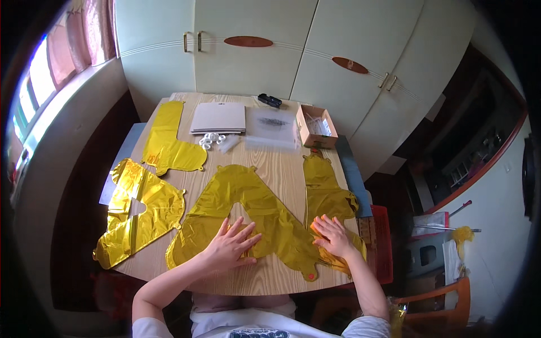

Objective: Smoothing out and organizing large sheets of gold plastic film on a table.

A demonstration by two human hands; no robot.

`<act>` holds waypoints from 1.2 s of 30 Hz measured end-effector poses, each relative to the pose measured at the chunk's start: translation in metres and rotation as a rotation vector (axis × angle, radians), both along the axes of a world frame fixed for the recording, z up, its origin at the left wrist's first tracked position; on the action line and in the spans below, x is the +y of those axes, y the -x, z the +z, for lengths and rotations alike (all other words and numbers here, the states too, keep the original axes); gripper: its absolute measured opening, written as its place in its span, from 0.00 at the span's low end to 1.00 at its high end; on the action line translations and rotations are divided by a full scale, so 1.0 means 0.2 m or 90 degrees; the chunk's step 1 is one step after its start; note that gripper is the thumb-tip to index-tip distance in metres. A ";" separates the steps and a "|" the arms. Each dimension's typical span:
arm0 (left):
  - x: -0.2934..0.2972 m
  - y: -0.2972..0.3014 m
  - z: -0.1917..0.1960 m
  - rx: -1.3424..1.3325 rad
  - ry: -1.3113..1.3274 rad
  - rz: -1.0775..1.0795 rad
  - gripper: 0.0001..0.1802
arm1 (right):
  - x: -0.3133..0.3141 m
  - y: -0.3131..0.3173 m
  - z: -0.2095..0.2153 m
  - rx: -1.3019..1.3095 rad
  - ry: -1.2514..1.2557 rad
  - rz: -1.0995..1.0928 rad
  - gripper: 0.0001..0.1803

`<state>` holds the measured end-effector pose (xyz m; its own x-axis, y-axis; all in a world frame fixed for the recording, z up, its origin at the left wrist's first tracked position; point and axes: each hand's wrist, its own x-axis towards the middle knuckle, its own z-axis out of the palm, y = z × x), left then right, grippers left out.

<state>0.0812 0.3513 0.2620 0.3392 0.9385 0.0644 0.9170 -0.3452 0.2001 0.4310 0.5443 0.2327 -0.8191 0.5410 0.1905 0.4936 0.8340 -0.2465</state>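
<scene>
1. Foil [273,214] spread mid-table [256,281], near its front edge; creases show, so flattening looks only partly done.
2. Left foil [159,209] and far foil [172,149] laid out, untouched.
3. Foil's narrow end points away, legs splay nearward; long axis roughly near-to-far.
4. Left hand [232,245] open, palm down on foil. Right hand [336,239] over orange-tinted material [331,261] by right foil [329,197]; cannot tell whether gripping.

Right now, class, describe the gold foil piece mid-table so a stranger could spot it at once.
In front of the pale cupboards stands a wooden table. Mid-table, between other foils, lies a large gold foil piece. It alone lies under the splayed left hand, its two wide legs spreading toward the near edge.
</scene>
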 end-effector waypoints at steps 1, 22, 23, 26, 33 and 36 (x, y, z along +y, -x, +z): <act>0.02 -0.01 -0.02 0.009 -0.002 -0.009 0.42 | 0.00 0.01 -0.01 0.008 0.005 -0.005 0.31; 0.51 -0.50 0.08 -0.230 -0.096 -0.099 0.23 | 0.26 -0.17 0.00 0.439 0.502 -0.259 0.17; 0.58 -0.58 0.08 -0.242 -0.042 -0.066 0.23 | 0.26 -0.15 0.00 0.447 0.499 -0.266 0.17; 0.75 -0.75 0.06 -0.165 -0.019 -0.054 0.23 | 0.29 -0.14 0.03 0.480 0.521 -0.257 0.15; 0.91 -0.81 -0.15 -0.018 -0.047 -0.075 0.41 | 0.48 -0.21 0.19 0.606 0.642 -0.346 0.23; 0.89 -0.82 -0.14 -0.014 -0.071 -0.082 0.42 | 0.70 -0.33 0.25 0.790 0.682 -0.200 0.25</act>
<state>0.2453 0.5292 0.2332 0.4538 0.8739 0.1741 0.8593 -0.4809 0.1742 0.4964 0.6839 0.2831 -0.3065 0.9501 0.0578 -0.3212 -0.0460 -0.9459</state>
